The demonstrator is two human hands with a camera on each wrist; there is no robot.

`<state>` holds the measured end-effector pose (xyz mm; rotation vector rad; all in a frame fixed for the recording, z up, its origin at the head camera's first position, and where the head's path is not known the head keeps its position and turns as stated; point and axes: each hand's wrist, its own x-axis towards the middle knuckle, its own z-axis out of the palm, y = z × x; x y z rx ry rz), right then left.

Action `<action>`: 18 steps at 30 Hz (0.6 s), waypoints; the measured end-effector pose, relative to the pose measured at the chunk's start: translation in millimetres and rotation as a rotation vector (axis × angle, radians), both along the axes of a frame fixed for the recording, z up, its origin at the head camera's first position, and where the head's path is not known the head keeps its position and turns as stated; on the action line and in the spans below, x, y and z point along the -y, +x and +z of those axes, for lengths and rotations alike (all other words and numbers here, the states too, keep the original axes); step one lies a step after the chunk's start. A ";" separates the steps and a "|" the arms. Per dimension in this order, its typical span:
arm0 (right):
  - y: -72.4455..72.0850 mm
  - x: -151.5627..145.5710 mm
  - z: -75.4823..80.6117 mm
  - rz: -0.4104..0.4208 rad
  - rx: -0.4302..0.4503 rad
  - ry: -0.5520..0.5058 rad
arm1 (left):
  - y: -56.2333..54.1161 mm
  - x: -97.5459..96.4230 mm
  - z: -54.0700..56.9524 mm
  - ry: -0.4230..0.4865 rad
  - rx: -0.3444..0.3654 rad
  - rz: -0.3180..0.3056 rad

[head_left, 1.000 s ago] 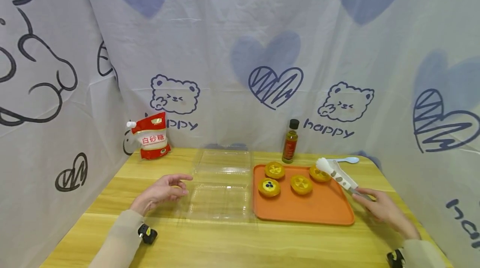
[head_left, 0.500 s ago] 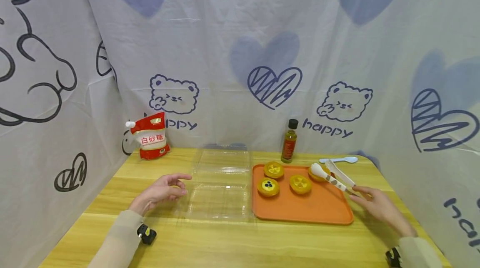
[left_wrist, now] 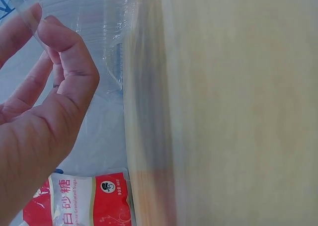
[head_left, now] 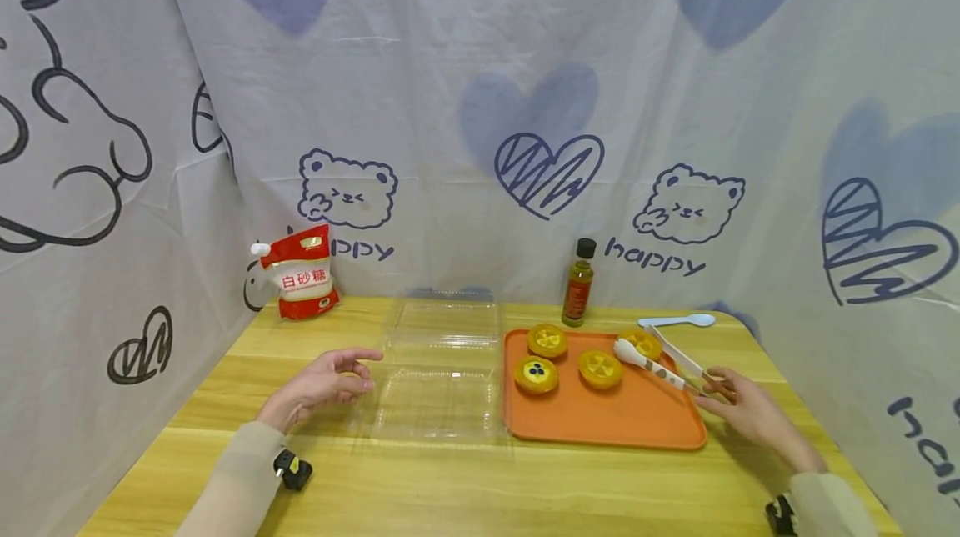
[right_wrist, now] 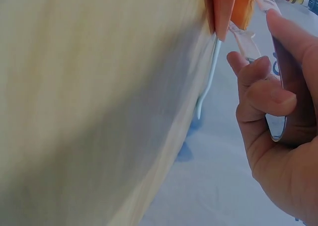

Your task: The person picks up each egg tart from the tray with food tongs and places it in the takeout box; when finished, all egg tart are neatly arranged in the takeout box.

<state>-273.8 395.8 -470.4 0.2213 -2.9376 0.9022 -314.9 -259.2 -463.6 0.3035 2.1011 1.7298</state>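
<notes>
My right hand (head_left: 753, 412) grips a pair of tongs (head_left: 660, 368) with metal handles and white, spotted tips. The spread tips straddle a round yellow tart (head_left: 640, 343) at the far right corner of the orange tray (head_left: 600, 422). In the right wrist view, curled fingers (right_wrist: 258, 94) wrap the metal handle (right_wrist: 293, 97). My left hand (head_left: 326, 383) hovers loosely bent at the left edge of a clear hinged plastic box (head_left: 442, 404), which lies with its lid (head_left: 450, 320) folded back. Nothing shows in its grasp; the box's edge runs behind the fingertips in the left wrist view.
Three more tarts share the tray: one with dark berries (head_left: 537, 374), a back tart (head_left: 547, 340) and a middle tart (head_left: 601, 369). Behind stand an oil bottle (head_left: 578, 287) and a light-blue spoon (head_left: 678, 320). A red-and-white sugar bag (head_left: 306, 274) stands back left, near the cloth backdrop.
The tongs have come down and their tips have spread from above the tart to either side of it. My right hand has shifted slightly with them; my left hand has stayed put.
</notes>
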 end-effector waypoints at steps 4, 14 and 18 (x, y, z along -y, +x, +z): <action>-2.0 0.3 -1.1 -0.024 0.014 0.045 | -0.4 0.4 0.5 -0.009 -0.005 -0.001; -1.6 1.4 -4.1 -0.029 -0.065 0.020 | -0.6 0.7 0.6 0.001 0.008 0.018; -1.2 1.9 -3.7 -0.031 -0.092 0.035 | -0.1 1.4 0.0 0.014 0.016 0.028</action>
